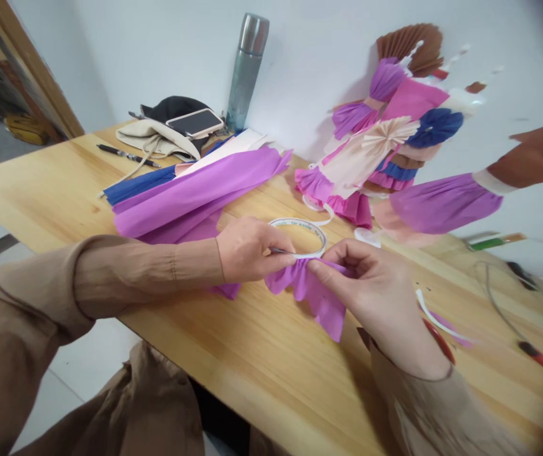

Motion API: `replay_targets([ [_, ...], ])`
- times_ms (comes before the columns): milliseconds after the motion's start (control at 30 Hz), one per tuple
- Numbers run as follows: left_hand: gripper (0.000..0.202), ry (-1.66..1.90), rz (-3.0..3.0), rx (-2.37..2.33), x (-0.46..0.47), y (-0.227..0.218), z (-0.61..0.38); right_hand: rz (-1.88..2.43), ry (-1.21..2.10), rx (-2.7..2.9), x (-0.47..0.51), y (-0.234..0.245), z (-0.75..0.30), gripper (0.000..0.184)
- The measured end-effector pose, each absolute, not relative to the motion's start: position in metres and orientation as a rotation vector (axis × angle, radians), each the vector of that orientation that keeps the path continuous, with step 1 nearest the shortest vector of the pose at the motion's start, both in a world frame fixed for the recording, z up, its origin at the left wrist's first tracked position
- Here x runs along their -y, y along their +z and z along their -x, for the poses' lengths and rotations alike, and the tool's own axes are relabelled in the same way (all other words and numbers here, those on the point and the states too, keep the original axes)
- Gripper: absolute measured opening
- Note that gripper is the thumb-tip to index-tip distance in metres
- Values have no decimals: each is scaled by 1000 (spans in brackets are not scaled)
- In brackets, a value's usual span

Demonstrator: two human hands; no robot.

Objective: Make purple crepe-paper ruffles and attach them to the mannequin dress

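Observation:
Between my hands, over the middle of the table, is a white roll of tape (321, 235) with print on its inner core and a loose end curling up at the back. My left hand (252, 247) pinches the roll's near left side, fingers closed. A purple crepe paper strip (319, 301) hangs in gathered folds along the roll's near edge. My right hand (370, 278) is closed on the strip's upper right edge, thumb and fingers pinching it against the tape. The strip's lower right end dangles free above the wood.
Folded purple crepe paper (195, 190) lies at the left behind my forearm. Behind it are a pen (128, 155), a phone (195, 123) and a thermos (247, 73). Paper dresses (366, 152) stand by the wall. Red-handled scissors (440, 341) lie partly under my right wrist.

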State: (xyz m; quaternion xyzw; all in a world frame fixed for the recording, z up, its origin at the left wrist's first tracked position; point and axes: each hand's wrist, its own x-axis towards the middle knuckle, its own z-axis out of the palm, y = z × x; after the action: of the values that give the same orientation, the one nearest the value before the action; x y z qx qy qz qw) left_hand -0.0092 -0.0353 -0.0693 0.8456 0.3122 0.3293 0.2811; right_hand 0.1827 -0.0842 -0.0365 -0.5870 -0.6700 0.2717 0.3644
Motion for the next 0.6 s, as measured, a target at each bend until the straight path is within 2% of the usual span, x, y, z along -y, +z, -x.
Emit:
replay_targets([
  [600,24,906,-2131,-936,35,-72,6,1456,492,1907,91,-31,-182,12],
])
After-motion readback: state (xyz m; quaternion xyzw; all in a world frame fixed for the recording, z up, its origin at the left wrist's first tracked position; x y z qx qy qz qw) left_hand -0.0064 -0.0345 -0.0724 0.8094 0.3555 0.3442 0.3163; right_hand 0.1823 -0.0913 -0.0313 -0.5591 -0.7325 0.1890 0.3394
